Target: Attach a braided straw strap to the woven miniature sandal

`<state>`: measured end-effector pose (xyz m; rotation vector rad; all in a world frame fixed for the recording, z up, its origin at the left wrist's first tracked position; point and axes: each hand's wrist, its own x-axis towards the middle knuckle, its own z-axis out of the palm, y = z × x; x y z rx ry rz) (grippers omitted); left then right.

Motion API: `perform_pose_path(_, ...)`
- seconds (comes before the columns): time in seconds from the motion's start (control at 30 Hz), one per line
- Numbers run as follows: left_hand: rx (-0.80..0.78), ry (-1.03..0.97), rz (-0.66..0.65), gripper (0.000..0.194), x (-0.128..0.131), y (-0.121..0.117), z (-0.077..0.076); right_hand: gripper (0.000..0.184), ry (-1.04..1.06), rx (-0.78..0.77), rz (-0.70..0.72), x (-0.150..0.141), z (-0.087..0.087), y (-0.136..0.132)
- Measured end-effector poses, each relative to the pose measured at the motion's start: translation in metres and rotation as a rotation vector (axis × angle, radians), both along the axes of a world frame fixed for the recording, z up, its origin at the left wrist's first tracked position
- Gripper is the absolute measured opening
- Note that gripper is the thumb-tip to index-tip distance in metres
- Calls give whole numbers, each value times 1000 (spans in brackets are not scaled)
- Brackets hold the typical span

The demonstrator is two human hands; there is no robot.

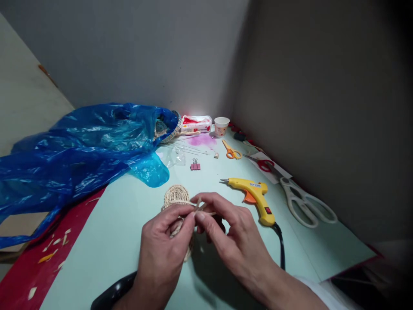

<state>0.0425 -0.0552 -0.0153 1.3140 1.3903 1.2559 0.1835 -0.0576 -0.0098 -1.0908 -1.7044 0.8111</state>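
Observation:
My left hand pinches a thin pale straw strand between thumb and forefinger. Opposite it, my right hand closes its thumb and fingers on the same strand, so the fingertips of both hands nearly meet. Behind and below the fingers is a coiled, woven straw piece with a rounded far end. Much of its middle and near part is covered by the left hand. To the right of the right hand lies a yellow hot glue gun with an orange trigger.
A blue plastic bag covers the left back, beside a paper cup and a red-and-white packet. A binder clip, orange scissors, red-handled scissors and large white scissors lie on the table. Walls close in behind and right.

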Motion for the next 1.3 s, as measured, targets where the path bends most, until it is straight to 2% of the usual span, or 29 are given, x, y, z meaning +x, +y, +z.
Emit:
perform_pose_path(0.1,-33,-55,-54,9,-1,0,0,14,90,35,25,-1,-1,2)
perform_pose_path(0.2,-180,-265,-178,11,-1,2,-2,14,140,-19,53,3,-2,1)
perform_pose_path(0.27,-307,-397,-216,15,-1,4,-3,15,135,-46,84,8,0,2)
perform_pose_path(0.37,-451,-520,-210,20,-1,5,-4,18,37,-43,150,17,5,3)
perform_pose_path(0.47,-474,-542,-193,20,-1,5,-3,18,-105,-46,211,24,9,4)
perform_pose_path(0.53,-480,-539,-175,19,-2,4,-1,19,-190,27,207,26,9,3)
perform_pose_path(0.7,-527,-542,-161,19,-3,2,7,23,-320,352,176,24,2,1)
perform_pose_path(0.77,-535,-592,-192,18,-3,1,9,24,-334,401,197,23,0,1)
perform_pose_path(0.87,-538,-675,-223,15,-2,1,11,22,-283,390,216,24,-2,1)
perform_pose_path(0.97,-528,-720,-231,14,-1,-1,12,18,-209,291,213,26,0,-2)
perform_pose_path(1.1,-508,-702,-231,17,1,-2,12,14,-18,2,219,26,4,-8)
perform_pose_path(1.2,-467,-592,-222,19,1,-3,12,10,308,-311,205,22,4,-11)
perform_pose_path(1.3,-316,-357,-171,18,1,-5,14,4,679,-603,231,15,2,-12)
